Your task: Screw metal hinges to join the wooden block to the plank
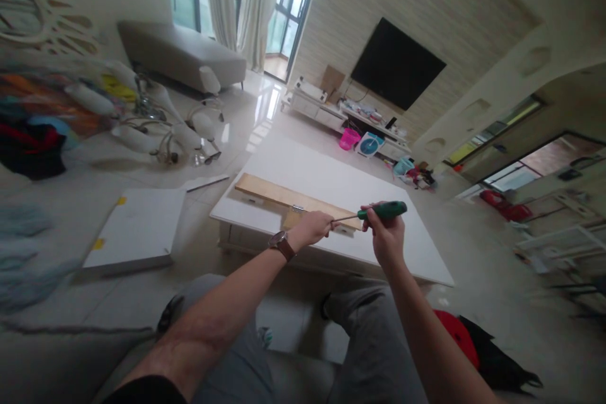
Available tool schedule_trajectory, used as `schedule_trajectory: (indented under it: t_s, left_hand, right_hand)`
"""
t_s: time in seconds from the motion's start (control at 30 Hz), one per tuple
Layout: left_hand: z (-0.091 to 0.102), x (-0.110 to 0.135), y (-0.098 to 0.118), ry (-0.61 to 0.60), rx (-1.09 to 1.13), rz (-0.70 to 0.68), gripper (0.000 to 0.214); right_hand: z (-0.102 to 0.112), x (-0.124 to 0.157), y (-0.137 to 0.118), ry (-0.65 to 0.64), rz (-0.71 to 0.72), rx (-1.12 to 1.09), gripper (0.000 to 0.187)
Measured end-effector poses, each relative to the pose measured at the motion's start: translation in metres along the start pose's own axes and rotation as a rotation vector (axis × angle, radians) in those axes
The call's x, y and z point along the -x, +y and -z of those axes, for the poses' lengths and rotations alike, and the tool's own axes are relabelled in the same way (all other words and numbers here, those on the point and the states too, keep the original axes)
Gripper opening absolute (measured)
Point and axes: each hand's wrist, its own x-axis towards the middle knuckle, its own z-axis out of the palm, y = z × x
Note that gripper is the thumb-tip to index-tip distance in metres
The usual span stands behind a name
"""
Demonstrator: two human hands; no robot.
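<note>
In the head view, which is the only one, the right hand (389, 240) has its fingers closed around the green handle of a screwdriver (383, 209). The tool is nearly level above the white table (303, 161), and its shaft points toward the left hand (313, 227). The fingers of this left hand are bent near the end of the shaft, but I cannot tell whether they pinch it, or hold a small piece there.

Below the hands a long wooden board (267, 190) lies on the table, near the edge closest to the person. A small metal piece (298, 207) is at its side, and a short wooden block (290, 219) shows just beside it, partly behind the left hand.

In my judgement, the main danger is the tip: if the right hand pushes while the tip is badly seated, it could slip into the left fingers, which are very near. Anything small between these fingers could also fall, because their hold is narrow. The board could turn or slide if pressed on one side, since I see no clamp on it.
</note>
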Motion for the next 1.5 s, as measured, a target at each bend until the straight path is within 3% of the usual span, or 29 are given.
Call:
schedule_trajectory:
  t_s: [0.17,0.3,0.4,0.5,0.6,0.7,0.77,0.97,1.17,1.33,1.5]
  left_hand:
    - [0.003,-0.001,-0.024,-0.01,0.093,0.026,0.034]
    - [0.009,-0.002,-0.039,-0.002,0.246,0.117,0.036]
    - [0.021,0.004,-0.057,0.061,0.347,0.202,0.024]
    - [0.039,0.016,-0.084,0.163,0.328,0.354,0.05]
    - [0.05,0.027,-0.109,0.359,0.201,0.597,0.028]
    - [0.042,0.03,-0.123,0.344,0.176,0.811,0.015]
    - [0.03,0.025,-0.126,0.285,0.235,0.857,0.018]
    - [0.002,0.011,-0.127,0.276,0.311,0.885,0.025]
    - [-0.005,0.021,-0.129,0.354,0.559,0.85,0.023]
    - [-0.012,0.014,-0.125,0.426,0.748,0.928,0.02]
    - [-0.02,0.01,-0.12,0.487,0.808,0.942,0.025]
  right_hand:
    - [-0.02,-0.022,0.029,-0.054,-0.022,0.006,0.043]
    - [-0.045,-0.043,0.051,0.048,0.007,-0.057,0.045]
    - [-0.061,-0.056,0.063,0.082,0.022,-0.079,0.043]
    - [-0.072,-0.066,0.075,0.111,0.032,-0.118,0.041]
    - [-0.08,-0.071,0.091,0.15,0.015,-0.15,0.041]
    - [-0.088,-0.07,0.109,0.169,-0.018,-0.152,0.039]
    - [-0.093,-0.068,0.119,0.155,-0.031,-0.148,0.037]
    - [-0.1,-0.063,0.13,0.074,-0.021,-0.081,0.034]
    - [-0.098,-0.054,0.127,-0.039,0.003,0.108,0.03]
    - [-0.097,-0.053,0.119,-0.112,0.049,0.193,0.025]
    - [-0.1,-0.057,0.118,-0.154,0.051,0.207,0.022]
